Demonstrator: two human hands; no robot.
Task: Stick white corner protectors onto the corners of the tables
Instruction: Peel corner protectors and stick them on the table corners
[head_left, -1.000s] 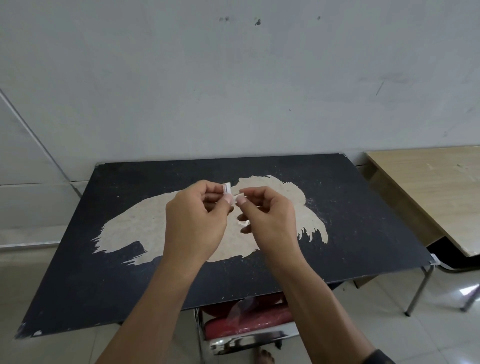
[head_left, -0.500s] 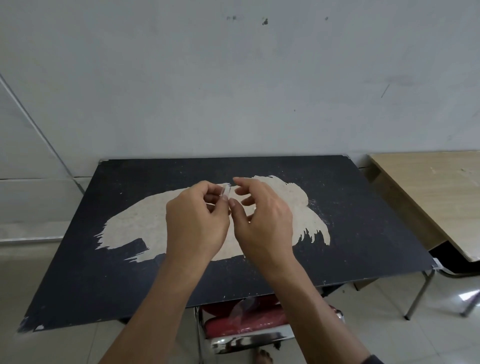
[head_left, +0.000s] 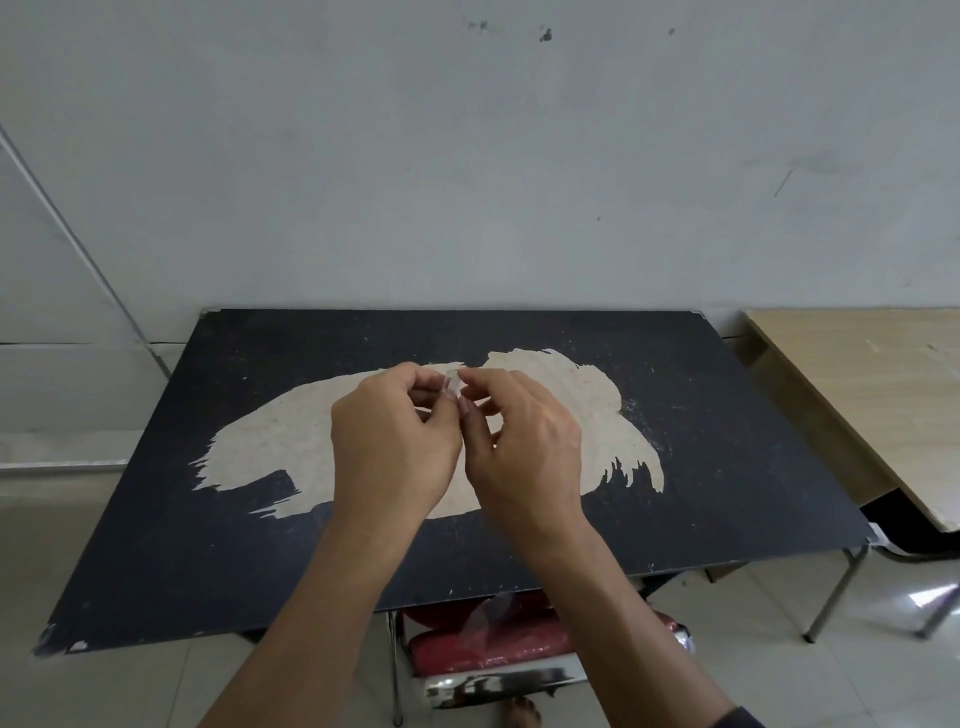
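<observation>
**Corner protector (head_left: 451, 385) pinched over black table (head_left: 727, 467)**
I see a red seat (head_left: 483, 654) nearest, under the table's edge. Beyond, left hand (head_left: 395, 447) and right hand (head_left: 524, 447) both pinch the protector with their fingertips, above the worn patch.

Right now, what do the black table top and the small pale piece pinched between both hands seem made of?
Black matte table top: likely board under a thin dark skin, since a beige patch shows where it peeled. Small pale corner protector: translucent, whitish, probably soft plastic; too small to be sure.
</observation>
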